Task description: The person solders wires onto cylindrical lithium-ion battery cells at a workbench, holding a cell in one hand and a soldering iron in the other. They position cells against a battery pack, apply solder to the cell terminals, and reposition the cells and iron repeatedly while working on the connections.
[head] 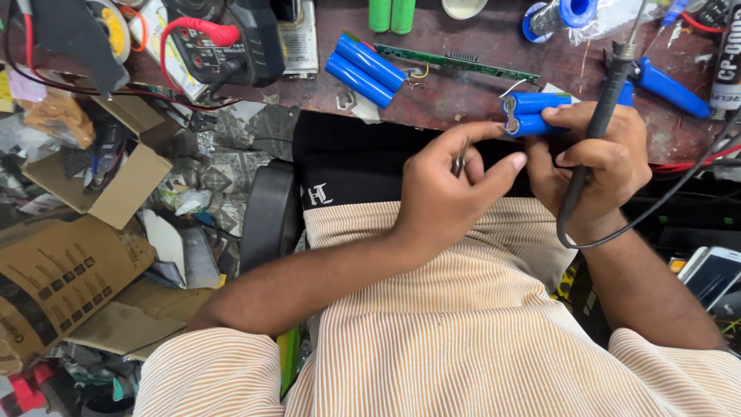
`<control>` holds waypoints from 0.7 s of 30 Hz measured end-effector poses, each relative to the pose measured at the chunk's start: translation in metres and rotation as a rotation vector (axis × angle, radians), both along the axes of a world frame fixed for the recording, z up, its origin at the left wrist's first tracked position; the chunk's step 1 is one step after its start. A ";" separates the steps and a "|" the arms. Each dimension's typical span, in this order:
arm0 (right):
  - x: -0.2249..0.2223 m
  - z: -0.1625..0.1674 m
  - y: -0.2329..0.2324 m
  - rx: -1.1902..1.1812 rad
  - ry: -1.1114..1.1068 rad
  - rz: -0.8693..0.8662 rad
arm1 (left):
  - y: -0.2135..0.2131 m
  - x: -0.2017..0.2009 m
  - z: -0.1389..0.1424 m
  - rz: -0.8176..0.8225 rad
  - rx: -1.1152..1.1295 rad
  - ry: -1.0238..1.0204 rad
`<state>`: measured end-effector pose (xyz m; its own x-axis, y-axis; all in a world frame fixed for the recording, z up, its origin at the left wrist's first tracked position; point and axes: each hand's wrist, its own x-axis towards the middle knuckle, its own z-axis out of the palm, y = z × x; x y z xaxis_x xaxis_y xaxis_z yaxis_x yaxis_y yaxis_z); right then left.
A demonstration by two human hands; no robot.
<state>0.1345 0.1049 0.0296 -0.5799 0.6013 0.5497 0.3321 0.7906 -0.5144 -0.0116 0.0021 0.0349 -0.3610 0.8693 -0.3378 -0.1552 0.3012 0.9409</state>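
Lying at the bench edge, two blue cells joined by a metal strip are being gripped in the right hand, which is also clamped on one black soldering iron. Two more blue cells and two green ones are being left farther back on the bench. Just left of the held pair, a thin metal tool is being pinched in the left hand.
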 end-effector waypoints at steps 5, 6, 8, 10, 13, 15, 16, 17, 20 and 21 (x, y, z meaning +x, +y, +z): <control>-0.003 -0.003 0.002 0.012 0.000 -0.010 | -0.047 -0.005 -0.009 -0.097 -0.088 -0.278; -0.003 -0.004 0.002 0.014 0.001 -0.022 | -0.057 -0.008 -0.010 -0.144 -0.119 -0.343; -0.004 -0.006 0.003 0.004 0.002 -0.020 | -0.072 -0.014 -0.011 -0.236 -0.185 -0.477; -0.003 -0.006 0.004 -0.007 0.000 -0.015 | -0.076 -0.022 -0.009 -0.216 -0.152 -0.512; -0.003 -0.005 0.005 -0.030 -0.006 0.003 | -0.069 -0.042 0.008 -0.163 -0.114 -0.304; -0.003 -0.003 0.006 -0.049 -0.007 0.030 | -0.054 -0.067 0.023 -0.119 -0.027 0.111; -0.003 -0.002 0.006 -0.059 -0.016 0.029 | -0.044 -0.083 0.030 -0.097 0.049 0.411; -0.003 0.000 0.006 -0.068 -0.023 0.029 | -0.033 -0.096 0.037 -0.086 0.081 0.594; -0.004 0.004 0.005 -0.079 -0.040 0.025 | 0.000 -0.119 0.053 -0.106 0.184 0.999; -0.004 0.005 0.004 -0.080 -0.048 0.020 | 0.012 -0.122 0.054 -0.105 0.218 1.062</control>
<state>0.1300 0.1094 0.0346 -0.6169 0.6303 0.4713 0.3426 0.7542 -0.5601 -0.1333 0.0139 0.0886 -0.2982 0.9162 0.2678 0.7854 0.0761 0.6143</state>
